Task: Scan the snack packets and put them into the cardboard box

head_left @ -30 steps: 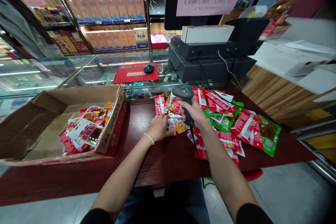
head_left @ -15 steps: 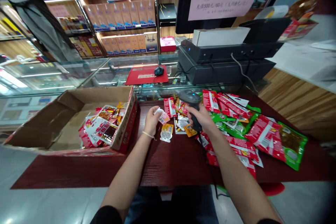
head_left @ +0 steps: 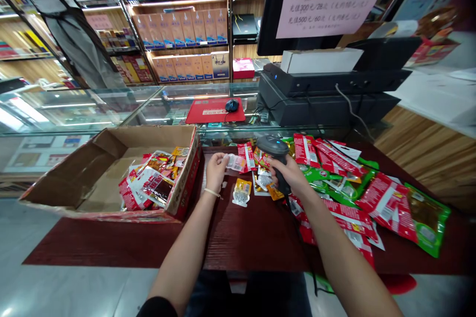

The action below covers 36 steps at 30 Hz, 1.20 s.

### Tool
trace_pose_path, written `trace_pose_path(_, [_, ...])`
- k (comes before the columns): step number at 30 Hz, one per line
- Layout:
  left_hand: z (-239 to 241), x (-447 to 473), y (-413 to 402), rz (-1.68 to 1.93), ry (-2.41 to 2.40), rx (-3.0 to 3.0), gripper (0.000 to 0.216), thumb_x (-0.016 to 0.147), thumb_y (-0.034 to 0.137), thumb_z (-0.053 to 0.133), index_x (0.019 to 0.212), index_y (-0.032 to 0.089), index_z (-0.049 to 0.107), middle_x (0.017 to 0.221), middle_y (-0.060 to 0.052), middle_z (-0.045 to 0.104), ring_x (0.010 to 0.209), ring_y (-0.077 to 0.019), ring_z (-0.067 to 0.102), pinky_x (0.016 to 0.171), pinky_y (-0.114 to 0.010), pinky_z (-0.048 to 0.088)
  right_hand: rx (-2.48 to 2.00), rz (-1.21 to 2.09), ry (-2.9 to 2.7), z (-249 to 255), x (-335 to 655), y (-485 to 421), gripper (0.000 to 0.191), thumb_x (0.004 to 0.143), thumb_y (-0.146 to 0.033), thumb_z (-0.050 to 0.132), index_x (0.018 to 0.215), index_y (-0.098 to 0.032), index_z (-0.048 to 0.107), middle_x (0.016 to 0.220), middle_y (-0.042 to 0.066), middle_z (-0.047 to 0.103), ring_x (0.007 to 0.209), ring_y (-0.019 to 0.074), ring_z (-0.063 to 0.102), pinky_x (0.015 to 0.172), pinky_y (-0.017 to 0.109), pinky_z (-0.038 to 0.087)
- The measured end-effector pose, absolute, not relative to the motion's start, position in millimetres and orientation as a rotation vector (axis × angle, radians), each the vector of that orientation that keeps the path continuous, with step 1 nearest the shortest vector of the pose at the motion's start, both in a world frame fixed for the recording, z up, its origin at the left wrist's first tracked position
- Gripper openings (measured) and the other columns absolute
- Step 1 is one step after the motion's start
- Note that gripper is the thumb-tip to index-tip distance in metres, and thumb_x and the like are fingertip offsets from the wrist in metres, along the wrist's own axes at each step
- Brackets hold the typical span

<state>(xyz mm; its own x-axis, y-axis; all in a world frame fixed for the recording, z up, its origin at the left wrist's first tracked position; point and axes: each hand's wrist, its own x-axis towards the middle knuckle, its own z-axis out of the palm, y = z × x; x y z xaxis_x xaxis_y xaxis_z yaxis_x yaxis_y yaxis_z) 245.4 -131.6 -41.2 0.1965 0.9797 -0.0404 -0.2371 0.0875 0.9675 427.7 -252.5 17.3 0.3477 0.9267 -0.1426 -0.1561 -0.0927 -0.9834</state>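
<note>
Pinched in my left hand (head_left: 215, 172) is a small clear-and-pink snack packet (head_left: 235, 162), held just above the dark red table (head_left: 223, 237). My right hand (head_left: 288, 174) is wrapped round the handle of a black barcode scanner (head_left: 274, 147), whose head points left toward the packet. A small yellow-and-clear packet (head_left: 241, 192) lies on the table between my hands. Beyond the pink packet lies a red-and-white packet (head_left: 246, 156). A pile of red snack bags (head_left: 385, 198) and green snack bags (head_left: 427, 218) spreads under and beyond my right forearm.
An open cardboard box (head_left: 107, 215) with several snack packets (head_left: 152, 183) inside stands at the left. Behind are a glass counter (head_left: 148, 109), a red mouse pad (head_left: 203, 110) with a mouse (head_left: 231, 105), and a monitor (head_left: 269, 20). The scanner's cable hangs over the front edge.
My left hand has turned the pink packet so it lies flatter and points right toward the scanner. The right hand keeps its hold on the scanner. The whole view has shifted slightly.
</note>
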Motion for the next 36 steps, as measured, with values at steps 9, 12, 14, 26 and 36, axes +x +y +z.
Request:
trace_pose_path(9, [-45, 246, -123, 1.167, 0.715, 0.514, 0.018, 0.082, 0.011, 0.062, 0.098, 0.017, 0.055, 0.098, -0.006, 0.07, 0.089, -0.0142, 0.07, 0.093, -0.035, 0.053, -1.386, 1.055, -0.804, 15, 425, -252, 0.04, 0.073, -0.05, 0.074, 0.083, -0.024, 0.046, 0.051, -0.009, 0.05, 0.036, 0.0093, 0.045, 0.031, 0.02, 0.039])
trace_pose_path(12, [-49, 247, -121, 1.199, 0.639, 0.466, 0.027, 0.079, 0.004, 0.062, 0.102, 0.018, 0.06, 0.105, -0.005, 0.071, 0.102, -0.0131, 0.067, 0.1, -0.03, 0.049, -1.344, 1.07, -0.846, 16, 423, -254, 0.037, 0.075, -0.049, 0.073, 0.083, -0.023, 0.047, 0.052, -0.009, 0.049, 0.036, 0.0084, 0.044, 0.033, 0.02, 0.038])
trace_pose_path(14, [-52, 248, -121, 1.224, 0.613, 0.458, 0.026, 0.079, 0.004, 0.062, 0.101, 0.018, 0.063, 0.109, -0.005, 0.07, 0.108, -0.0135, 0.065, 0.102, -0.028, 0.048, -1.314, 1.092, -0.902, 17, 421, -255, 0.036, 0.076, -0.049, 0.071, 0.081, -0.022, 0.048, 0.052, -0.008, 0.05, 0.035, 0.0081, 0.044, 0.034, 0.02, 0.038])
trace_pose_path(26, [-49, 246, -119, 1.323, 0.605, 0.491, 0.021, 0.089, 0.012, 0.055, 0.105, 0.021, 0.065, 0.122, -0.005, 0.067, 0.12, -0.0152, 0.059, 0.103, -0.03, 0.048, -1.419, 1.223, -1.174, 12, 410, -260, 0.031, 0.077, -0.047, 0.071, 0.089, -0.023, 0.054, 0.053, -0.005, 0.055, 0.037, 0.0117, 0.048, 0.033, 0.023, 0.039])
trace_pose_path(36, [-59, 245, -115, 1.321, 0.625, 0.459, 0.021, 0.082, 0.014, 0.065, 0.102, 0.021, 0.064, 0.112, -0.004, 0.069, 0.111, -0.0149, 0.064, 0.1, -0.03, 0.05, -1.459, 1.153, -1.09, 13, 410, -259, 0.03, 0.077, -0.045, 0.07, 0.085, -0.024, 0.051, 0.051, -0.006, 0.053, 0.036, 0.0124, 0.048, 0.032, 0.024, 0.04])
